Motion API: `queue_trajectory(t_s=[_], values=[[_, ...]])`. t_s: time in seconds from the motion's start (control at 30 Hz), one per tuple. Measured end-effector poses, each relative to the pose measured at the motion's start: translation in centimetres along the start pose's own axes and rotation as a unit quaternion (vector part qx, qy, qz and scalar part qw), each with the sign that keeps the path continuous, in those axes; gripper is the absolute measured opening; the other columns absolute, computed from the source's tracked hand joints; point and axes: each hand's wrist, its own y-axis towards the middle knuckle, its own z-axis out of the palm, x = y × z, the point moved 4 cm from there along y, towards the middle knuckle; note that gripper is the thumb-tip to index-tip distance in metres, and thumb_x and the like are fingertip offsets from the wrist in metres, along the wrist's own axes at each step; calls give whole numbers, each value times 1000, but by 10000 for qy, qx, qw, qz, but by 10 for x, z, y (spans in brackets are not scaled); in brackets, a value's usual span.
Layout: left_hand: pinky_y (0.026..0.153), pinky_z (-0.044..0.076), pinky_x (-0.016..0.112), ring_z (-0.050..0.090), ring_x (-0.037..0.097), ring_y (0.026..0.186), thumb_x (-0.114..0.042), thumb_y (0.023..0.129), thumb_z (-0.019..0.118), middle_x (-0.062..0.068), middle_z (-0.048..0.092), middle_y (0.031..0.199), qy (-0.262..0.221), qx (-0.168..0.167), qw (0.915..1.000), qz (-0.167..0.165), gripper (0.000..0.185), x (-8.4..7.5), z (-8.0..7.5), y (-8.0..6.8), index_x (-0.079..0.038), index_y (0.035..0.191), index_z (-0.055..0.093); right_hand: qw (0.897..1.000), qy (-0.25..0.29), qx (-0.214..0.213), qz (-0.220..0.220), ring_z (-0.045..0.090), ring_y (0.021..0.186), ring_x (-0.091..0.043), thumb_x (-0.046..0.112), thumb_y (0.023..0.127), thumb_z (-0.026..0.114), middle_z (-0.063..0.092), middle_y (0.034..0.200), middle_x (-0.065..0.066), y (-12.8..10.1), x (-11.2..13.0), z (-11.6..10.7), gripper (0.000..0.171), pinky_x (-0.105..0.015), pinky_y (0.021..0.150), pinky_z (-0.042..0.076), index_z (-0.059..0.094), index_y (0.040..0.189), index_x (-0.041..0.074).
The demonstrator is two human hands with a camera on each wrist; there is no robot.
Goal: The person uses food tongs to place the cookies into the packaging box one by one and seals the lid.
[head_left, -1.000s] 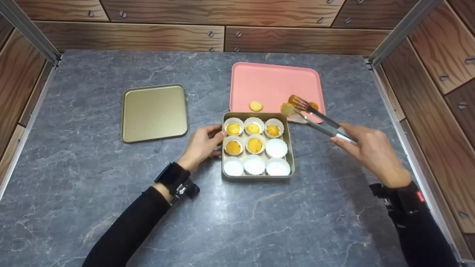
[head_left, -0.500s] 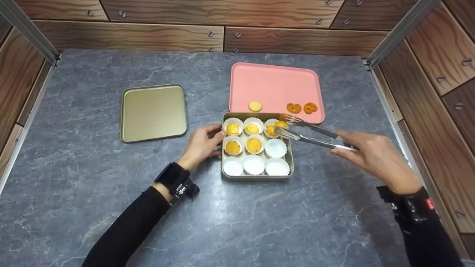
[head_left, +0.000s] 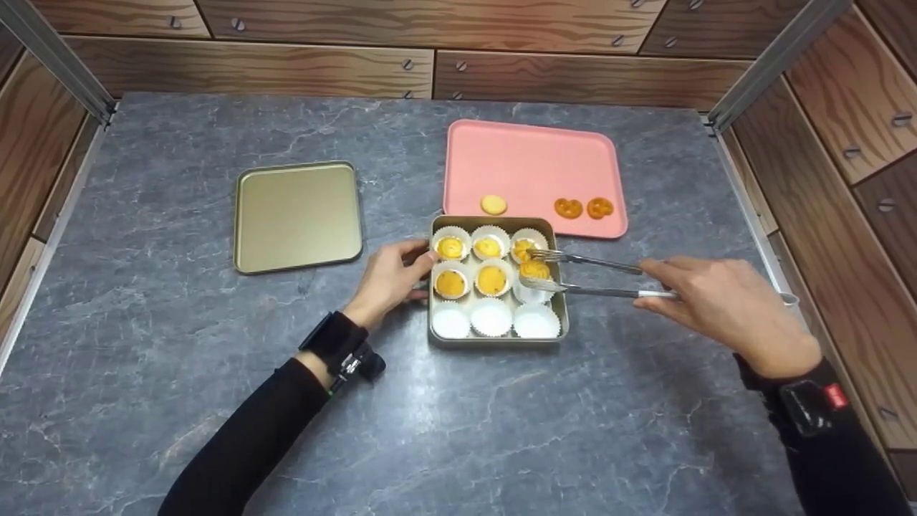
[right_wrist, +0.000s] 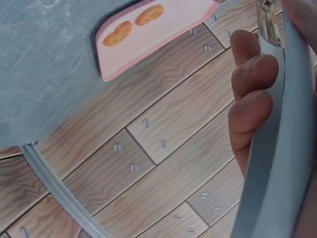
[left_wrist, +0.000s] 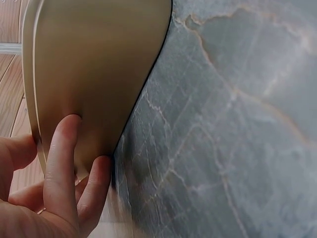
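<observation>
In the head view my left hand [head_left: 392, 278] steadies the left side of a gold square tin [head_left: 494, 342]. The left wrist view shows its fingertips [left_wrist: 68, 130] pressed on the tin's outer wall, thumb at the rim. My right hand [head_left: 731, 304] grips metal tongs [head_left: 605, 292] with pale handles. Between the tongs' ends is a golden ridged cookie [head_left: 534, 270], over the right paper cup [head_left: 539, 293] of the middle row. Cookies fill the back row's cups and the other two middle cups; the front row's white paper cups [head_left: 491, 319] hold none.
Behind the tin lies a pink tray [head_left: 530, 158] with a round pale cookie [head_left: 493, 205] and two pretzel-shaped cookies [head_left: 568, 208] along its near side. A gold lid [head_left: 298, 218] lies to the left. Wood-patterned panels [head_left: 322, 70] border the grey marbled table [head_left: 430, 444].
My right hand has brought the tongs and the golden cookie from the pink tray leftward and nearer, over the tin's middle-row right cup. The left hand and tin have stayed put.
</observation>
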Motion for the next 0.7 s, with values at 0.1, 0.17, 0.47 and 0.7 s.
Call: queue_trajectory(t_s=[0.1,0.17,0.47,0.7], values=[[71,68,29,72,27,102,-22,103,66,18,63,138,-17,-36,10000,15,50,0,0,0,-3,148,55,10000,-49,37,-67,62,54,-20,39,86,80,72,84,-5,4,2,0,47,-42,41,55,73,120,7],[70,68,30,72,27,101,-22,103,67,17,64,136,-15,-64,10000,7,49,0,0,0,-3,147,56,9999,-76,94,-90,59,52,-18,39,86,80,70,81,-3,5,3,0,46,-40,40,53,73,119,8],[72,68,30,72,26,101,-20,102,68,18,64,136,-107,-8,9999,-88,51,-1,0,-1,-4,148,54,9989,-160,410,-189,51,48,-13,39,83,82,64,74,0,14,7,-1,45,-38,38,52,72,115,8],[72,68,31,72,26,100,-20,102,68,18,64,135,-159,-2,9998,-82,51,0,-1,-1,-3,148,53,9971,-304,666,-194,53,48,-17,38,83,85,65,75,-3,24,14,-6,46,-38,38,52,73,113,6]])
